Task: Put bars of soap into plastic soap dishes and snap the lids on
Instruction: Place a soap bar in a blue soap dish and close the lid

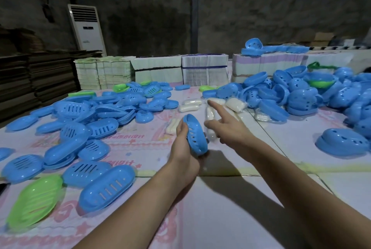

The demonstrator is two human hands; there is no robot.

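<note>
Tabletop (230,198): left hand (183,144) grips one blue dish (196,135); right hand (228,126) fingers spread, empty, near five soap bars (190,105).

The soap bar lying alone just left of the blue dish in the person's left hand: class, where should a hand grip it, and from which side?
Grip the soap bar across its narrow middle, coming from above. It lies flat on the table, long sides free, with the dish beside it.

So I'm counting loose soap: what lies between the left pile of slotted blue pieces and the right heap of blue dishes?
In the head view, wrapped white soap bars lie on that stretch of table, with the right hand reaching over them.
</note>
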